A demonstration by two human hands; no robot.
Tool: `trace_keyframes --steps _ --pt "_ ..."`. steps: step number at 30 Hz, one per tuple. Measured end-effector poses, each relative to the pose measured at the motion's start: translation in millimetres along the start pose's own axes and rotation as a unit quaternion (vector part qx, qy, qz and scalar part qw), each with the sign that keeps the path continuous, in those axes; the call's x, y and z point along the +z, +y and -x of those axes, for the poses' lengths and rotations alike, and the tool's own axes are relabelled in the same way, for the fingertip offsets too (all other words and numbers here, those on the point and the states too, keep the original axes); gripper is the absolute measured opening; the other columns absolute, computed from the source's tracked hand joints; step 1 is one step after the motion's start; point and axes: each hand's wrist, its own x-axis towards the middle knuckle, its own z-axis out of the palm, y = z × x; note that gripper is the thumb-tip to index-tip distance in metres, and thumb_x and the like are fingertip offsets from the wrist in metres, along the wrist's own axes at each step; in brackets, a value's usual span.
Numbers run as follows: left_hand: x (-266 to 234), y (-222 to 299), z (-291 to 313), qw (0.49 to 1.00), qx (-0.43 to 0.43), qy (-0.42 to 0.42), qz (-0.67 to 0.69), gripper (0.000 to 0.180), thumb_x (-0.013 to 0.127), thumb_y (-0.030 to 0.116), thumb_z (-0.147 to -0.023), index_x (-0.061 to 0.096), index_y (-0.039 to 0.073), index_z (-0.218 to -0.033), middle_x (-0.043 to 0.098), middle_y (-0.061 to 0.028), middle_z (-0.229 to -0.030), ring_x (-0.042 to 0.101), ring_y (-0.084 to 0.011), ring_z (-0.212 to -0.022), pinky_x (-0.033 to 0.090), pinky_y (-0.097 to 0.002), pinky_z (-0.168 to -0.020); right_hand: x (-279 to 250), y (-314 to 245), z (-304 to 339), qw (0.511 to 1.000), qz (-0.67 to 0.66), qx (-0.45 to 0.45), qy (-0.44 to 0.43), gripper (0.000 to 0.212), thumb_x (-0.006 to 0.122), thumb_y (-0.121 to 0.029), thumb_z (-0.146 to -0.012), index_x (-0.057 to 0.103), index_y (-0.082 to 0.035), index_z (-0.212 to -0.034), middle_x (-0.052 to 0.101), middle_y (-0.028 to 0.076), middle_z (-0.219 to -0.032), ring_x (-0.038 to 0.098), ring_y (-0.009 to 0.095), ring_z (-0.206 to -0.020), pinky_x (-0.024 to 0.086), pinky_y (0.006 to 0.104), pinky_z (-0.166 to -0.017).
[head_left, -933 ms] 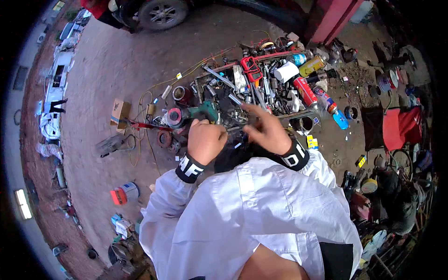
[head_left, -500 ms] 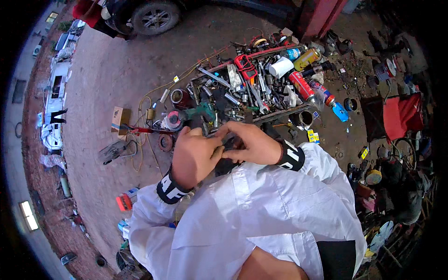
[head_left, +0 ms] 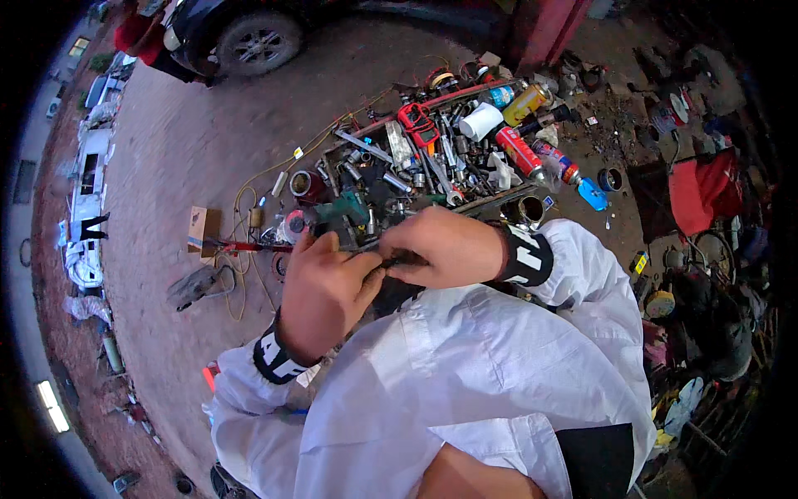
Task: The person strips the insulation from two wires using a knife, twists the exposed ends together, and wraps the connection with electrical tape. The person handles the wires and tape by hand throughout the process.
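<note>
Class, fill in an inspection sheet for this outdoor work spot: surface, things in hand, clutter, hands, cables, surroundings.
Surface: bare reddish dirt ground.
Things in hand: small dark part pinched between both hands; its kind cannot be told.
Clutter: heap of metal tools, spray cans, white roll, green power tool, blue cap.
Hands: left hand and right hand closed together on the part; white sleeves with black cuffs.
Cables: yellow cord looping over the ground.
Surroundings: dark car with wheel, red chair.

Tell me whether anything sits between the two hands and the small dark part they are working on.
Nothing visible does: the left hand and right hand both pinch the small dark part directly.
</note>
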Motion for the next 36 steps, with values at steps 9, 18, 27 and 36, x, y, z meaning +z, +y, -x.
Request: trace_keyframes --steps 9,18,27,36 --pt "-67.0 17.9 -1.3 0.989 0.087 -0.081 0.089 0.021 0.073 0.021 -0.072 0.068 0.014 -0.091 0.053 -0.0002 -0.062 0.049 -0.0239 -0.067 0.034 -0.0380 -0.065 -38.8 -46.4 0.3 0.977 -0.103 -0.174 -0.061 0.019 0.065 -0.010 -0.079 0.051 -0.006 -0.067 0.049 0.008 -0.060 0.053 0.028 -0.053 0.040 0.0387 -0.049" --pt "-138.8 14.0 60.8 0.974 -0.024 -0.108 0.197 0.024 0.075 0.019 -0.072 0.070 0.013 -0.095 0.060 -0.0005 -0.071 0.051 -0.0152 -0.067 0.030 -0.0337 -0.062 -91.7 -49.4 54.5 0.934 -0.260 -0.221 -0.105 0.020 0.069 -0.011 -0.078 0.054 -0.005 -0.066 0.052 0.006 -0.057 0.052 0.024 -0.048 0.038 0.0363 -0.044" --pt "134.0 -122.0 -7.4 0.984 -0.171 -0.005 -0.047 0.063 0.068 0.018 -0.083 0.044 0.019 -0.141 0.062 -0.0129 -0.087 0.055 -0.0299 -0.084 0.041 -0.0424 -0.076 -43.9 27.8 90.1 0.886 -0.238 0.278 0.285 0.019 0.062 -0.017 -0.092 0.069 0.001 -0.091 0.063 0.001 -0.069 0.052 0.006 -0.055 0.039 0.0204 -0.050" --pt "345.3 -137.4 18.8 0.903 -0.292 0.009 0.315 0.035 0.065 0.003 -0.074 0.059 0.004 -0.109 0.056 -0.0170 -0.114 0.061 -0.0322 -0.096 0.049 -0.0421 -0.085 41.8 115.3 110.5 0.750 -0.389 0.408 0.347 0.020 0.061 -0.017 -0.094 0.067 -0.002 -0.106 0.070 0.005 -0.088 0.041 0.002 -0.053 0.030 0.0185 -0.048"
